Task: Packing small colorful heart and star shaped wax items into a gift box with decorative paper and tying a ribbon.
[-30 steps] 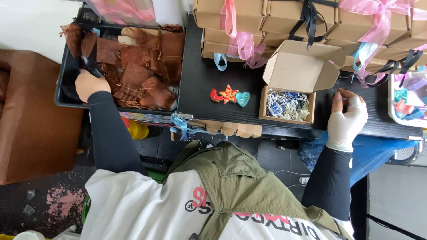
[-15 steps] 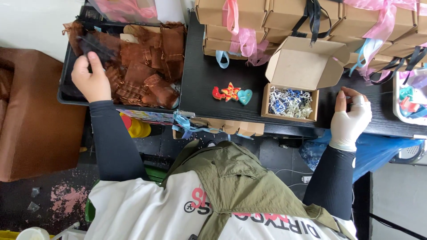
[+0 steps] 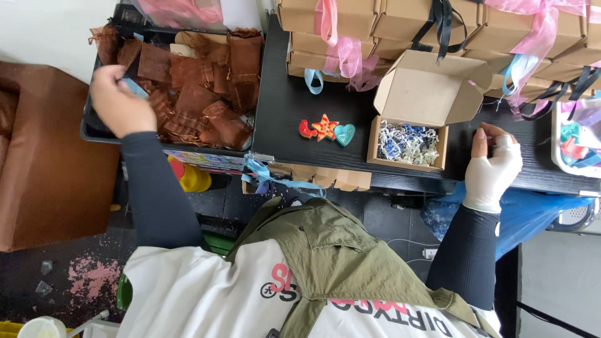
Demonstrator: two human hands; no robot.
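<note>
The head view looked straight down on a black worktop (image 3: 300,119) that ran across the upper half of the frame. Below it lay a dark floor (image 3: 75,275) with pink paint marks at the lower left, and a brown seat (image 3: 37,169) filled the left edge.

At the upper left a black tray (image 3: 91,128) held a heap of brown mesh pouches (image 3: 200,100). The left hand (image 3: 116,100) hung over the tray's left part, its grip pinched shut on something pale blue, too small to tell what it was.

Along the top edge stood stacked cardboard boxes (image 3: 400,19) tied with pink, black and blue ribbons. Just below them, right of centre, an open box (image 3: 413,119) sat with its lid up and white and blue paper shred (image 3: 407,143) inside. Left of the open box, three small figures lay in a row on the worktop, touching: a red one (image 3: 307,129), an orange star (image 3: 325,127) and a teal heart (image 3: 345,134).

The right hand (image 3: 494,166), in a white glove, rested on the worktop just right of the open box, fingers loosely curled and holding nothing. A white basket (image 3: 557,156) with coloured pieces showed at the right edge. Blue plastic (image 3: 532,213) hung under the worktop there.
</note>
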